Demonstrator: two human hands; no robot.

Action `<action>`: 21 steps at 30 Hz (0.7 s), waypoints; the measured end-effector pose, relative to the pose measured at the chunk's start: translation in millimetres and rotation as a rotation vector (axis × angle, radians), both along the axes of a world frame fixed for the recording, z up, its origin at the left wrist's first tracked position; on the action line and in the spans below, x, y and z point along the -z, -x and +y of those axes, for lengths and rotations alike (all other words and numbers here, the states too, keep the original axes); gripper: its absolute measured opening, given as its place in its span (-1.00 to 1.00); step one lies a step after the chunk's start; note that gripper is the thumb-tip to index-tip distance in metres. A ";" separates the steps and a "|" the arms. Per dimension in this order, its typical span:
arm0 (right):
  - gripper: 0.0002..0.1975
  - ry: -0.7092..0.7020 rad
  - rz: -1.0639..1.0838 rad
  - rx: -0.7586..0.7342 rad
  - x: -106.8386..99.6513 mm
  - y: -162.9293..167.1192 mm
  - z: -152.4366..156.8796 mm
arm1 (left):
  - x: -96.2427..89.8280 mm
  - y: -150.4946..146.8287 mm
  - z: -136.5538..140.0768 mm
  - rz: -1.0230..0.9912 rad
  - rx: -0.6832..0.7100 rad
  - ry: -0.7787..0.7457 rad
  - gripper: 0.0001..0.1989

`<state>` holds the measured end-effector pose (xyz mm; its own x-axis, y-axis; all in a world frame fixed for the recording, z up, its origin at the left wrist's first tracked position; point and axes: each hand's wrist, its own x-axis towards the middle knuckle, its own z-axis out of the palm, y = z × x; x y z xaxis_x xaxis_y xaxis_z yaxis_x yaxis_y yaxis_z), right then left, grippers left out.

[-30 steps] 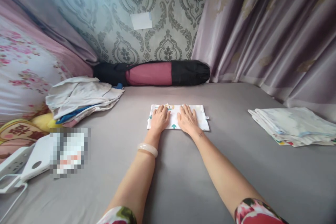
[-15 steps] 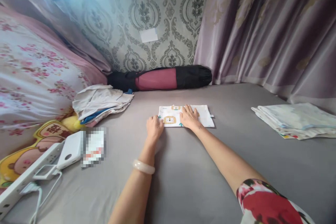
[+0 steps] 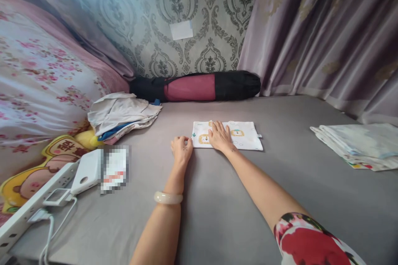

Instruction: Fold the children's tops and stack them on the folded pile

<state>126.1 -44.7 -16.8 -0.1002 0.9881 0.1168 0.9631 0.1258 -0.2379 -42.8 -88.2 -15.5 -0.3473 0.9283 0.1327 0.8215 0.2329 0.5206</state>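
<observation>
A folded white cloth [image 3: 247, 140] with yellow lion faces and small green prints lies flat on the grey sheet in front of me. My right hand [image 3: 220, 136] rests on it palm down, fingers stretched out, covering part of the print. At the cloth's near left corner is my left hand [image 3: 182, 149], its fingers curled and the thumb side against the cloth's edge. Whether it pinches anything is hidden. A small tag [image 3: 260, 136] sticks out at the cloth's right edge.
Folded cloths [image 3: 360, 143] are stacked at right, and loosely piled clothes [image 3: 124, 112] lie at left. A black and maroon roll bag [image 3: 189, 87] lies along the wall. Near left are a power strip [image 3: 37, 198], a white power bank [image 3: 87, 172] and a pig-printed cushion [image 3: 27, 190].
My right hand has slid left across the cloth, uncovering a lion print on its right part. My left hand has shifted slightly to the cloth's outer edge. The view has tilted a little.
</observation>
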 end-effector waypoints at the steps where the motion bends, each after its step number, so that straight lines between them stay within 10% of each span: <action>1: -0.41 0.001 -0.002 0.000 -0.3 -0.3 0.1 | 0.0 0.1 1.0 -0.005 0.002 -0.003 -0.72; 21: -0.39 -0.054 -0.021 -0.044 4.7 30.1 5.5 | 3.3 5.8 7.8 -0.095 -0.010 -0.091 -0.74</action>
